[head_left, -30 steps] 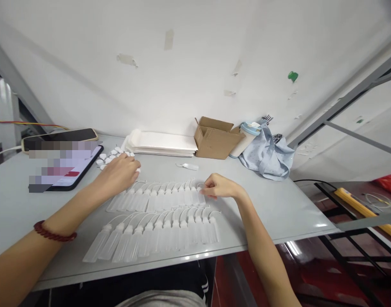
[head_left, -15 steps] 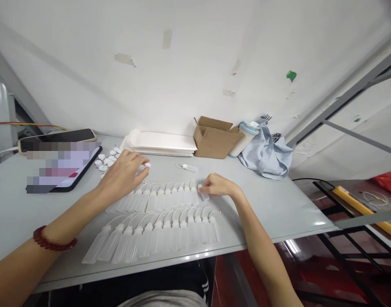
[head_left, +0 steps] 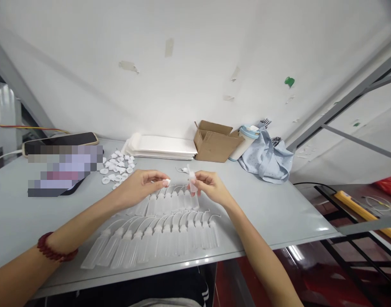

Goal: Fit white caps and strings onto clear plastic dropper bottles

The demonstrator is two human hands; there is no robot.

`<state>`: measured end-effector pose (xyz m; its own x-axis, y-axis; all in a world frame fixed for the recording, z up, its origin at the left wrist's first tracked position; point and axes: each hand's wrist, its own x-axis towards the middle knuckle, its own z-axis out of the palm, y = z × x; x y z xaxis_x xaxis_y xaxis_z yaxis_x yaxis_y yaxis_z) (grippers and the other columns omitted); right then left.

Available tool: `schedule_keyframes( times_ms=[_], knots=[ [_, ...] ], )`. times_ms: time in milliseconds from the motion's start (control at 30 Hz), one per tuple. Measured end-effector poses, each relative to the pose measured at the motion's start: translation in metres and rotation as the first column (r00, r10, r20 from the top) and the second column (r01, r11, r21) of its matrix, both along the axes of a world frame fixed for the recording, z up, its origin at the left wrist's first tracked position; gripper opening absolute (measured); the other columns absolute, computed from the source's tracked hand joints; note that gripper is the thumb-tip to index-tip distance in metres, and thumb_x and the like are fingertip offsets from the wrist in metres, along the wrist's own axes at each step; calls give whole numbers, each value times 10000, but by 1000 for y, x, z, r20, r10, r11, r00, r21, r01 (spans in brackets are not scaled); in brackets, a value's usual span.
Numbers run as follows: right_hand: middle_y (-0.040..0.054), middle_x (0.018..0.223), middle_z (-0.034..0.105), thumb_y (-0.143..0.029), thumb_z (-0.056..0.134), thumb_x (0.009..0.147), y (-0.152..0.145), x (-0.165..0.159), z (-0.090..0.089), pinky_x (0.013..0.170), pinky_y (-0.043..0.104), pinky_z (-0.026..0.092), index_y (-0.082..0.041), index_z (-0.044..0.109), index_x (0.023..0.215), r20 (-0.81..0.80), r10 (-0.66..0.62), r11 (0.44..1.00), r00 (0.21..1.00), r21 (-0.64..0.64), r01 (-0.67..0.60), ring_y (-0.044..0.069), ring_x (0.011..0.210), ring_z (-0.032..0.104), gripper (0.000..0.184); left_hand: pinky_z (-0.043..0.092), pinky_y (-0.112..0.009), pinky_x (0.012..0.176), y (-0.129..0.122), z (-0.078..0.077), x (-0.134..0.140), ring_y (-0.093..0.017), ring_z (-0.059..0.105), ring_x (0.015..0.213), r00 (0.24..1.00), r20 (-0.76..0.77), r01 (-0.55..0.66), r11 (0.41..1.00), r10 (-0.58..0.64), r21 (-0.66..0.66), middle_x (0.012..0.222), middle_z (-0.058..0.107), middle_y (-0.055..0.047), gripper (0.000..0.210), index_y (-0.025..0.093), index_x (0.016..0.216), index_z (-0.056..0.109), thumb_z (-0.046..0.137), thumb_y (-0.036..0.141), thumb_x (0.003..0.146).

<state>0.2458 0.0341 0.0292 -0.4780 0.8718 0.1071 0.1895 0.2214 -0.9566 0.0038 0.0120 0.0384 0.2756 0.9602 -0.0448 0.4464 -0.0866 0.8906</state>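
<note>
Between the thumb and fingers of my left hand (head_left: pixel 140 185) is a small white cap (head_left: pixel 166 182). My right hand (head_left: pixel 211 185) pinches a translucent plastic bottle (head_left: pixel 192 182), held upright above the far row, a short way to the right of the cap. Under both hands lie two rows of similar bottles with thin curved tubes at their tops: a near row (head_left: pixel 157 241) and a far row (head_left: pixel 163 204), partly hidden by my left hand and forearm. Behind my right hand, one more bottle with a tube (head_left: pixel 183 170) shows only its top end.
Loose white caps (head_left: pixel 117 164) lie in a pile at the left, beside a phone with a blurred screen (head_left: pixel 67 170). Along the wall stand white flat stacked pieces (head_left: pixel 163 146), an open cardboard box (head_left: pixel 216 143), a cup (head_left: pixel 243 143) and a blue cloth (head_left: pixel 267 160).
My left hand has moved right and toward me from the cap pile, carrying the cap. My right hand has lifted a bottle from the right end of the far row and brought it left.
</note>
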Motion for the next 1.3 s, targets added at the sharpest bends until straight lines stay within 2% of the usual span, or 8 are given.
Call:
schedule_keyframes(
  times_ms=[133, 267, 533, 667, 800, 1033, 1167, 1300],
  knots=[
    [11, 748, 616, -440, 643, 816, -9, -12, -1, 485, 224, 456, -151, 651, 823, -113, 102, 990, 988, -90, -112, 106, 560, 582, 290, 537, -308, 812, -4, 1, 5, -224, 677, 908, 998, 45, 47, 997, -50, 68, 992, 744, -25, 374, 237, 947, 720, 603, 555, 788],
    [5, 769, 609, -407, 633, 835, -12, -15, -2, 491, 223, 430, -156, 674, 871, -110, 159, 973, 981, -153, -175, 81, 537, 515, 257, 557, -319, 775, -5, 1, 5, -226, 681, 890, 993, 102, 42, 993, -53, 112, 995, 743, -41, 352, 232, 951, 715, 610, 531, 798],
    [10, 781, 608, -441, 581, 883, -9, -13, -6, 510, 229, 358, -155, 712, 935, -69, 261, 956, 963, -119, -268, 74, 549, 429, 319, 540, -299, 740, -6, -4, 4, -221, 654, 901, 996, 55, 58, 976, -71, 208, 999, 724, -44, 340, 223, 963, 705, 581, 514, 840],
    [10, 741, 617, -463, 578, 884, -11, -14, -5, 509, 229, 325, -154, 704, 1018, -72, 213, 966, 974, -135, -222, 76, 545, 390, 359, 504, -279, 737, -8, -3, 4, -198, 640, 872, 995, -20, 96, 962, -94, 258, 939, 719, -20, 303, 226, 904, 699, 544, 484, 870],
    [15, 716, 635, -482, 587, 875, -12, -15, -5, 532, 235, 325, -159, 661, 1078, -44, 166, 975, 985, -141, -171, 99, 580, 436, 389, 484, -282, 744, -10, -4, 4, -189, 636, 835, 993, -66, 114, 962, -101, 249, 882, 719, -14, 297, 221, 873, 692, 540, 476, 870],
    [34, 797, 655, -471, 625, 846, -12, -17, -9, 583, 251, 349, -165, 619, 984, -37, 108, 992, 993, -63, -110, 125, 666, 539, 336, 443, -265, 621, -11, -5, 10, -162, 608, 663, 987, -135, 121, 966, -92, 229, 705, 689, 0, 375, 199, 757, 667, 467, 487, 888],
    [6, 718, 644, -467, 626, 843, -13, -18, -9, 514, 235, 298, -178, 589, 958, -65, 113, 986, 991, -119, -120, 89, 540, 433, 313, 469, -260, 646, -12, -6, 11, -173, 632, 733, 992, -73, 119, 962, -104, 247, 785, 713, -13, 316, 199, 811, 672, 528, 475, 862],
    [-19, 651, 616, -504, 629, 827, -14, -19, -8, 449, 217, 235, -188, 541, 934, -172, 136, 955, 976, -239, -175, 66, 463, 337, 345, 457, -250, 614, -13, -7, 10, -162, 609, 723, 991, -100, 119, 895, -84, 429, 802, 697, -27, 255, 197, 815, 660, 538, 410, 882]
  ],
)
